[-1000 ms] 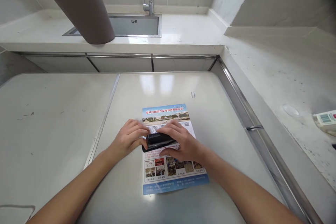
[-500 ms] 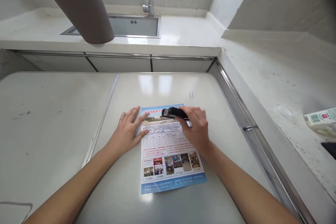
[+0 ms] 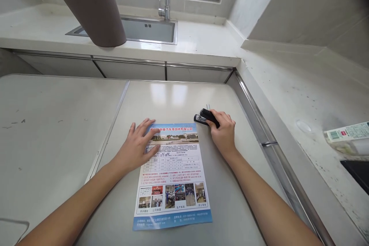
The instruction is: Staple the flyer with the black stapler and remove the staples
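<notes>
A printed flyer with a blue border and small photos lies flat on the white table. My left hand rests with spread fingers on the flyer's upper left edge. In my right hand is a black stapler, gripped at its back end, with its jaws apart and pointing left. The stapler is just beyond the flyer's upper right corner. Behind it, two thin strips of staples lie on the table, partly hidden by the stapler.
A sink with a tap is set in the back counter, and a brown pipe slants down before it. On the right counter lie a labelled plastic pack and a dark flat object. Small staple-like bits dot the table's left side.
My right hand has moved the stapler off the flyer's top to the right. The flyer has turned slightly and shifted left and nearer, and its heading is uncovered. My left hand stays on it.
</notes>
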A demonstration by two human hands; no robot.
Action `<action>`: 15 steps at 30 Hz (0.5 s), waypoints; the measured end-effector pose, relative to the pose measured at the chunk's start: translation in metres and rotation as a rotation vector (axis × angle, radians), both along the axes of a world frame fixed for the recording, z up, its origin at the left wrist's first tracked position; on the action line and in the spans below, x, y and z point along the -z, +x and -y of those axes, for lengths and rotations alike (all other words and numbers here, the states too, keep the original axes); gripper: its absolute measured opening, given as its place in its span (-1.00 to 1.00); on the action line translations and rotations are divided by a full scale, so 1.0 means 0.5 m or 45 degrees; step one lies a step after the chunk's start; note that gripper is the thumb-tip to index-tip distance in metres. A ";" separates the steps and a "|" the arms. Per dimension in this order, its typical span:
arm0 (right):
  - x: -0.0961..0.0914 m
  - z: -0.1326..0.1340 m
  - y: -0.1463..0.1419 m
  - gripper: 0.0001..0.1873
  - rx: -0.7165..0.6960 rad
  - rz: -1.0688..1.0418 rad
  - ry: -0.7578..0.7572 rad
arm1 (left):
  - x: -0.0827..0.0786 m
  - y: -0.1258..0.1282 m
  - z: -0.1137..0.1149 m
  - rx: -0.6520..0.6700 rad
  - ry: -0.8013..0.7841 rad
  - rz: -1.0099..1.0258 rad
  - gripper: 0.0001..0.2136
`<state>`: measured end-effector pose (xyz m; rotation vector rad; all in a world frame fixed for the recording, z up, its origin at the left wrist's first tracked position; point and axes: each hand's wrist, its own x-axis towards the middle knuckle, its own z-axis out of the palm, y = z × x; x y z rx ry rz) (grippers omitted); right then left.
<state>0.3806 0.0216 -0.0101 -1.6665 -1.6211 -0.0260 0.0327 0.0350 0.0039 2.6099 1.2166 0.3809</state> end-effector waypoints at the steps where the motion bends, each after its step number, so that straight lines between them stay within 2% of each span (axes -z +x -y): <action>1: -0.001 0.000 -0.002 -0.69 -0.015 0.006 -0.026 | 0.004 0.001 -0.001 0.002 0.005 -0.010 -0.57; 11: -0.010 0.007 -0.010 -0.68 -0.199 0.034 -0.110 | 0.006 0.002 -0.005 -0.077 0.053 -0.010 -0.55; 15: -0.013 0.011 -0.015 -0.65 -0.376 0.040 -0.097 | 0.007 0.002 -0.004 -0.069 0.055 -0.009 -0.55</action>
